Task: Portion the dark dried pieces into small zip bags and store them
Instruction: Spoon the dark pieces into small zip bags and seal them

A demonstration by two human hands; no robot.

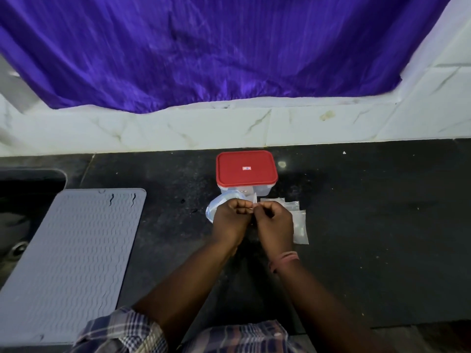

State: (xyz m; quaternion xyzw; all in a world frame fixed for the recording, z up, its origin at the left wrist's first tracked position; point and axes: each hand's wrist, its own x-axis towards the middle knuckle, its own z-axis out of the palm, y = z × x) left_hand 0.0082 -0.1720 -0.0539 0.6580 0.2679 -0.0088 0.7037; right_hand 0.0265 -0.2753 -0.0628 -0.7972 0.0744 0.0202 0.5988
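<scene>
My left hand [230,220] and my right hand [274,222] meet over the dark counter, and both pinch the top edge of a small clear zip bag [254,200] between them. Most of that bag is hidden by my fingers, so its contents do not show. Just behind stands a clear box with a red lid [246,169], shut. A round clear container with a bluish rim [216,205] sits under my left hand, partly covered. Spare empty zip bags [298,220] lie flat to the right of my right hand. The dark dried pieces are not visible.
A grey ribbed silicone mat [74,261] lies at the left, beside a sink [28,189]. The black stone counter [369,225] stretches to the right. A white marble-look ledge [178,131] and a purple cloth [204,47] run along the back.
</scene>
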